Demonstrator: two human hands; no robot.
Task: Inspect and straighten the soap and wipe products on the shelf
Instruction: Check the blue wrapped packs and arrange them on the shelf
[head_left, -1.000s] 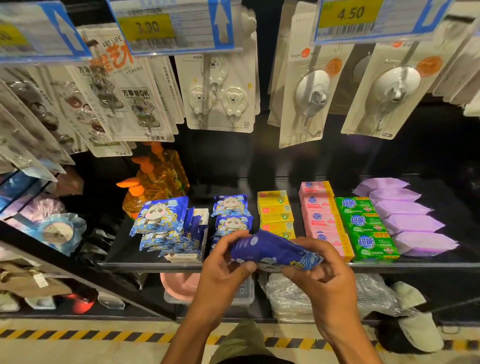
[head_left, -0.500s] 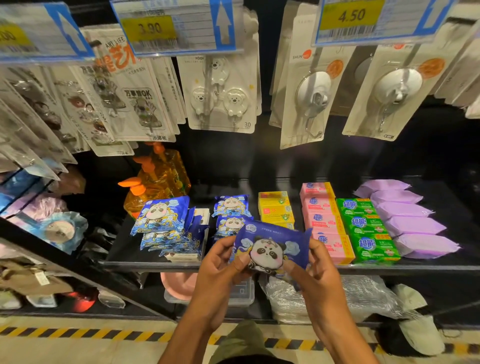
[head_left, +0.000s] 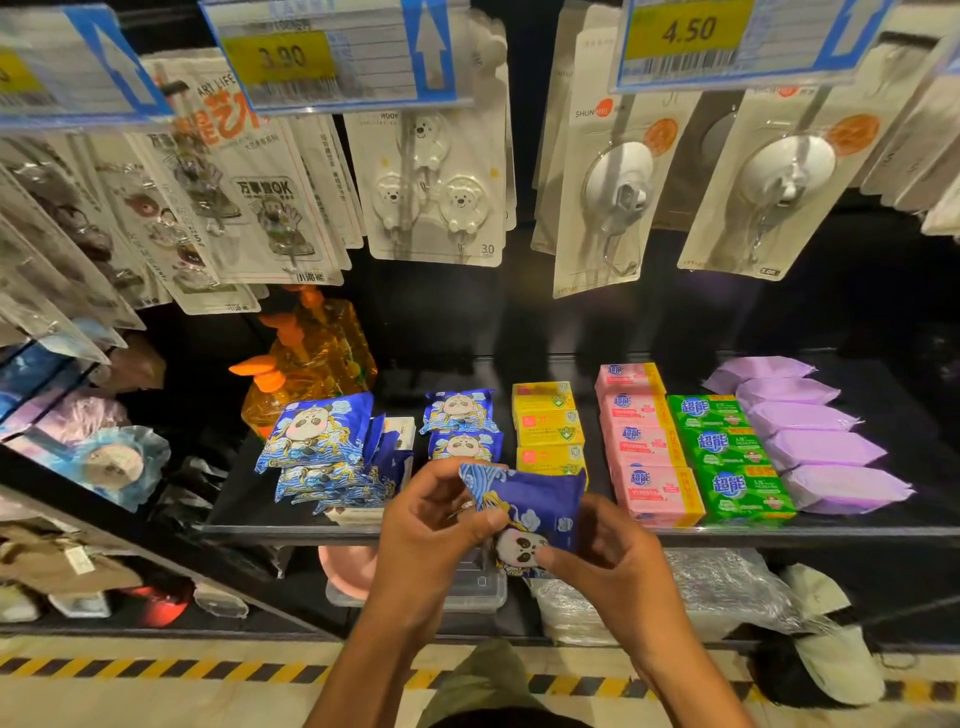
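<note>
Centre frame, low: a person's left hand (head_left: 431, 525) pinches the upper corner of a blue panda-print wipe pack (head_left: 535, 504), while the right hand (head_left: 608, 566) grips its lower end, thumb laid beside the panda face. Both hands have their fingers curled round the wrapper. The pack hangs tilted in the air just in front of the shelf (head_left: 244, 501), touching nothing on it, with its printed face turned down towards the bottom of the frame.

Directly behind the pack, two matching wipe packs (head_left: 460, 426) lie in a short file running back into the shelf. To the left of them a heap of the same packs (head_left: 317, 441) leans unevenly over a white box. Toward the right of the frame run tidy files of yellow soap boxes (head_left: 545, 421), pink soap bars (head_left: 644, 452), green soap bars (head_left: 727, 457) and lilac packets (head_left: 815, 441). Orange pump bottles (head_left: 306, 364) stand at the rear left; carded hooks (head_left: 436, 182) hang across the top.

The step in hand appears to be inspection of a single pack, with straightening of the wipes not yet done. The next move likely calls for turning the pack face-up and level, then laying it at the front of the short file, square with the two packs behind it.
</note>
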